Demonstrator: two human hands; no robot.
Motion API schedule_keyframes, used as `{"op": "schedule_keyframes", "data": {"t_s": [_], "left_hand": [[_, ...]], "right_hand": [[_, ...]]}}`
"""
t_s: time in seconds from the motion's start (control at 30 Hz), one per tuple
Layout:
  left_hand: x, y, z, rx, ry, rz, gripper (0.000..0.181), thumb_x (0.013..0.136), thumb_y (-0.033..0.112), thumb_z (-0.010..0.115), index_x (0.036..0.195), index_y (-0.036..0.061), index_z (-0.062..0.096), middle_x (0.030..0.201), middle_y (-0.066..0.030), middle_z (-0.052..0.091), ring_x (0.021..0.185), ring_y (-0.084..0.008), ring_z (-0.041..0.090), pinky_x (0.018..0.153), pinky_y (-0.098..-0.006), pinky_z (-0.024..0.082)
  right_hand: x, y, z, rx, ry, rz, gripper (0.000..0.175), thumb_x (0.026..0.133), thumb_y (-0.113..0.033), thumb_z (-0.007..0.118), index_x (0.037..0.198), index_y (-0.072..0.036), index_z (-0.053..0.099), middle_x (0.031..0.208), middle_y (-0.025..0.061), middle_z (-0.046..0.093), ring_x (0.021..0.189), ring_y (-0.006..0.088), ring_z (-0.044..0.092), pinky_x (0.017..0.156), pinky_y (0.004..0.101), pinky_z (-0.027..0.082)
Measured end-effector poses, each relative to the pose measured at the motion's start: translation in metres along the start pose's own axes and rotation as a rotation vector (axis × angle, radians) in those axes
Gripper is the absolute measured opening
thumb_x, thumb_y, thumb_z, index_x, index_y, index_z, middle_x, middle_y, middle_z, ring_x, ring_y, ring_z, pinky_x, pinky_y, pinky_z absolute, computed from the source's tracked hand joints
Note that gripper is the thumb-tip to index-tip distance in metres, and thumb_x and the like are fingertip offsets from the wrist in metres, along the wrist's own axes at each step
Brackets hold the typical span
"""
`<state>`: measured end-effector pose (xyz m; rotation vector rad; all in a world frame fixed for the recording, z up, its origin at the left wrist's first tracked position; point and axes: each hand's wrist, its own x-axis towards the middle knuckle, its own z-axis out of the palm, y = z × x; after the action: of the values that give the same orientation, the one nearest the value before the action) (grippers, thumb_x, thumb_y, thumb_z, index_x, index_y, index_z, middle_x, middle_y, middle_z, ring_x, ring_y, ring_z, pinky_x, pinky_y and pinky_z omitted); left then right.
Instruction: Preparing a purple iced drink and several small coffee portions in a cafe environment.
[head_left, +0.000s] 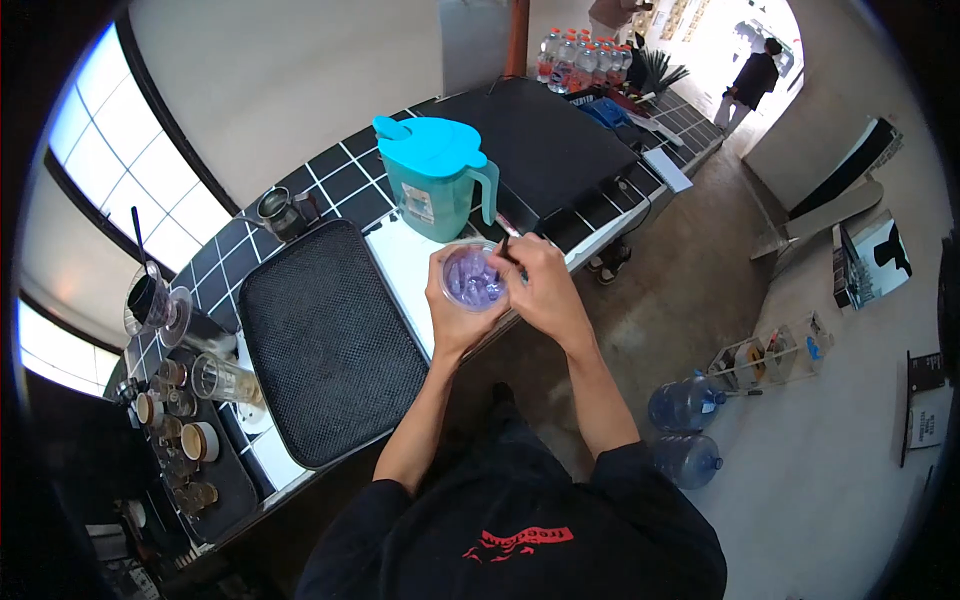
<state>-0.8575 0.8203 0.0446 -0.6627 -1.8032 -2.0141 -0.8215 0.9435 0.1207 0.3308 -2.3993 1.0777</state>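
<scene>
My left hand (451, 330) is wrapped around a clear plastic cup (474, 276) of ice cubes in a purple liquid, held near the counter's front edge. At the cup's right rim, my right hand (541, 285) grips a slim dark implement (505, 247); its lower end is hidden by my fingers, so its kind cannot be told. Just beyond the cup stands a translucent teal plastic pitcher (431, 180) with a bright turquoise lid and a handle on its right. A large black textured serving tray (334, 345) lies flat to the left of my left hand.
Behind the big tray sits a metal milk pitcher (276, 206). At left, a glass jug (221, 379) stands near a dark tray (232, 480) with several cups. Grouped bottles (581, 64) occupy the counter's far end. Blue water jugs (686, 403) lie right, and a person (752, 81) is by the doorway.
</scene>
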Motion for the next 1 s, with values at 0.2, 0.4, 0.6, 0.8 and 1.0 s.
{"op": "schedule_keyframes", "data": {"t_s": [0.2,0.4,0.6,0.8,1.0], "left_hand": [[0.001,-0.004,0.0,-0.075,-0.032,-0.016,0.066,0.06,0.009,0.085,0.114,-0.0009,0.05,0.107,-0.0121,0.061,0.101,-0.019,0.061,0.09,-0.0317,0.049],[0.001,0.006,-0.009,-0.097,-0.035,-0.043,0.066,0.06,0.01,0.086,0.114,-0.0009,0.05,0.107,-0.0124,0.061,0.099,-0.0191,0.062,0.09,-0.0319,0.049],[0.006,-0.002,-0.018,-0.045,-0.046,-0.022,0.066,0.06,0.011,0.086,0.113,-0.0009,0.05,0.107,-0.0122,0.061,0.099,-0.019,0.062,0.09,-0.032,0.049],[0.007,0.005,-0.021,-0.007,-0.053,-0.03,0.064,0.061,0.011,0.085,0.113,-0.0011,0.049,0.107,-0.0122,0.061,0.099,-0.0197,0.062,0.09,-0.0318,0.049],[0.013,0.014,-0.023,-0.071,-0.03,-0.084,0.065,0.06,0.012,0.086,0.112,-0.0001,0.05,0.107,-0.011,0.061,0.1,-0.0191,0.062,0.09,-0.0318,0.05]], "right_hand": [[-0.005,0.0,0.003,0.187,0.217,0.022,0.01,0.083,-0.004,0.064,0.085,0.006,0.063,0.078,0.0214,0.063,0.078,0.037,0.061,0.069,0.0437,0.045],[-0.01,-0.012,0.006,0.213,0.081,0.023,0.011,0.083,-0.003,0.063,0.085,0.008,0.063,0.079,0.0195,0.064,0.076,0.0336,0.062,0.067,0.0408,0.046],[-0.006,-0.01,0.013,0.041,0.067,-0.012,0.01,0.084,-0.002,0.063,0.086,0.008,0.064,0.08,0.0193,0.065,0.074,0.034,0.063,0.07,0.0394,0.048],[-0.001,-0.01,0.017,0.163,0.214,-0.012,0.009,0.085,-0.001,0.065,0.089,0.006,0.065,0.076,0.0149,0.064,0.066,0.0215,0.06,0.062,0.0317,0.045],[-0.003,-0.013,0.021,0.353,0.121,0.148,0.012,0.084,-0.004,0.066,0.089,0.006,0.066,0.075,0.0148,0.063,0.067,0.0238,0.058,0.064,0.0358,0.046]]}}
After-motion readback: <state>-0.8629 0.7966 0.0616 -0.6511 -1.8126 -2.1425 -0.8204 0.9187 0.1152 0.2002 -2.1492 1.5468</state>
